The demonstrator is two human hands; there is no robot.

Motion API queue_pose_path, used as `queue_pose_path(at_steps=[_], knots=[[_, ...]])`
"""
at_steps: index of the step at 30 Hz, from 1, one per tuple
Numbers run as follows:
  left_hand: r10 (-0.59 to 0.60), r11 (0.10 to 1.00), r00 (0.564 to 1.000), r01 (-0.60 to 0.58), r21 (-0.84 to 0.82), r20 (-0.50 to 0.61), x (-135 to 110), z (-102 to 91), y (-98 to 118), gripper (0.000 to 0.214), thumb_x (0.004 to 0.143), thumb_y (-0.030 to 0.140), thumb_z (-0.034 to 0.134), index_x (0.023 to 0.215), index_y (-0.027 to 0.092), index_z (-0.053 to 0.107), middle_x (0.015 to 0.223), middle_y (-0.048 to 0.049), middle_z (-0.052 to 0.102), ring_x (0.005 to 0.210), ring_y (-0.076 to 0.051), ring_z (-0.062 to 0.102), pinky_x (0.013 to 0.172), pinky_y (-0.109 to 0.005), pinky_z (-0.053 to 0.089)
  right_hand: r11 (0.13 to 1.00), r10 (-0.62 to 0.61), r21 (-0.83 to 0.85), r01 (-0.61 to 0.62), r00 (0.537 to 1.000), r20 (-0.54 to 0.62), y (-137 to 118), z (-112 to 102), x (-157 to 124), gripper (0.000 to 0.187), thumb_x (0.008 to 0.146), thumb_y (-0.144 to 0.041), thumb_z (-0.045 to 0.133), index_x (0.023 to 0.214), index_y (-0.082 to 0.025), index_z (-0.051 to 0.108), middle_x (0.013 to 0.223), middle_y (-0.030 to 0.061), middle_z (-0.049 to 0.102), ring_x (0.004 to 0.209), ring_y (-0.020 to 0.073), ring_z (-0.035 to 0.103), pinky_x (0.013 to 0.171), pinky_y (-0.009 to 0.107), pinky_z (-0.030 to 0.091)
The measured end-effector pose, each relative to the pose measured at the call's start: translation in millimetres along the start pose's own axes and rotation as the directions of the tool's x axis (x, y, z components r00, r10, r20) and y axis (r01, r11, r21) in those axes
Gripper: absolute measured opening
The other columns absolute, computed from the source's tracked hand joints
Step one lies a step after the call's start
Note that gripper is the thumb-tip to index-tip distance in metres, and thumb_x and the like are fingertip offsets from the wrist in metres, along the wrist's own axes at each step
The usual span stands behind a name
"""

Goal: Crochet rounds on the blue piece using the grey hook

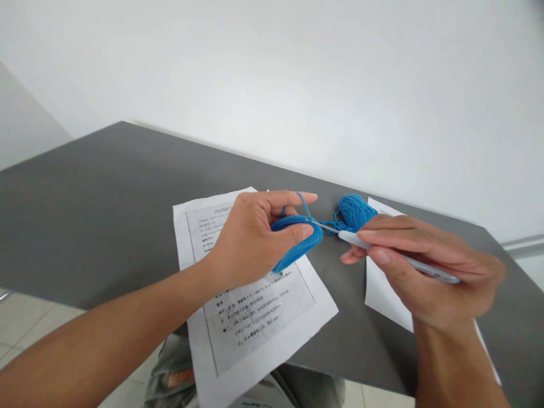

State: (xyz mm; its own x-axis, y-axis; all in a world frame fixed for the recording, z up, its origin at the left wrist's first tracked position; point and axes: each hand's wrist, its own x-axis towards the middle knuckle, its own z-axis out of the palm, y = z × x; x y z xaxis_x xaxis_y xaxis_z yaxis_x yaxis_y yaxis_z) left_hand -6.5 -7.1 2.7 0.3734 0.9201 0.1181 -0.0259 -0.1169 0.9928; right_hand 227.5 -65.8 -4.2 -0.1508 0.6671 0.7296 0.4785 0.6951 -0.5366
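Note:
Between thumb and fingers, my left hand (pixel 259 238) grips a blue crochet piece (pixel 300 249), whose lower edge hangs below the thumb. A strand of blue yarn (pixel 302 203) loops over the outstretched left index finger. My right hand (pixel 429 266) is closed around the pale grey handle of a crochet hook (pixel 355 239), held like a pen. The hook's metal shaft points left, and its tip meets the top edge of the blue piece beside my left thumb. Behind the hook lies a ball of blue yarn (pixel 356 212), with loose strands trailing toward the piece.
A printed sheet of paper (pixel 255 351) lies under my left hand and overhangs the table's front edge. Another white sheet (pixel 385 292) is partly covered by my right hand. The dark grey table (pixel 106 209) stands against a white wall (pixel 272 85).

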Motion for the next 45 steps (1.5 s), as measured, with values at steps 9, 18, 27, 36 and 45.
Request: queue_pose_path(at_steps=[9,18,27,36,45], knots=[[0.073,0.995,0.997,-0.071,0.076,-0.036,0,2.8,-3,0.045,0.083,0.022,0.08,0.127,0.015,0.082,0.074,0.0014,0.066,0.062,-0.012,0.053,0.055,-0.025,0.044,0.995,-0.051,-0.084,0.051,0.999,0.011,-4,2,1,0.04,0.088,-0.01,0.082,0.12,-0.036,0.084,0.089,0.0022,0.085,0.075,0.0269,0.078,0.063,0.046,0.062],[0.335,0.833,0.941,-0.277,0.479,-0.038,-3,4.8,-9,0.034,0.096,0.024,0.069,0.128,0.025,0.082,0.101,-0.0014,0.085,0.07,-0.014,0.067,0.073,-0.028,0.055,0.975,-0.1,-0.197,0.101,0.995,0.014,-9,4,-4,0.049,0.087,-0.01,0.083,0.126,-0.04,0.081,0.095,0.0011,0.085,0.078,0.0268,0.079,0.064,0.046,0.065],[0.653,0.555,0.757,-0.468,0.687,-0.012,1,7.0,-28,0.03,0.099,0.014,0.064,0.124,0.018,0.08,0.115,-0.0063,0.087,0.086,-0.017,0.082,0.077,-0.025,0.062,0.94,-0.129,-0.324,0.107,0.991,-0.047,-13,20,-8,0.042,0.086,-0.005,0.082,0.119,-0.031,0.083,0.097,0.001,0.086,0.075,0.0222,0.081,0.066,0.038,0.069],[0.696,0.572,0.718,-0.565,0.595,0.013,0,13.3,-29,0.035,0.095,0.004,0.059,0.123,0.008,0.079,0.107,-0.0091,0.087,0.085,-0.015,0.08,0.079,-0.024,0.061,0.916,-0.268,-0.326,0.232,0.961,-0.069,-10,49,0,0.045,0.087,0.001,0.077,0.123,-0.027,0.079,0.096,0.0042,0.085,0.077,0.0204,0.08,0.066,0.034,0.068],[0.193,0.978,0.975,-0.2,-0.064,-0.111,-5,13.6,-11,0.044,0.088,0.019,0.078,0.131,0.011,0.078,0.082,-0.0015,0.079,0.074,-0.014,0.07,0.068,-0.024,0.056,0.915,0.275,0.362,-0.179,0.932,-0.234,-7,59,-4,0.011,0.096,-0.018,0.078,0.103,-0.024,0.084,0.082,0.0004,0.082,0.062,0.0155,0.077,0.06,0.031,0.068]])
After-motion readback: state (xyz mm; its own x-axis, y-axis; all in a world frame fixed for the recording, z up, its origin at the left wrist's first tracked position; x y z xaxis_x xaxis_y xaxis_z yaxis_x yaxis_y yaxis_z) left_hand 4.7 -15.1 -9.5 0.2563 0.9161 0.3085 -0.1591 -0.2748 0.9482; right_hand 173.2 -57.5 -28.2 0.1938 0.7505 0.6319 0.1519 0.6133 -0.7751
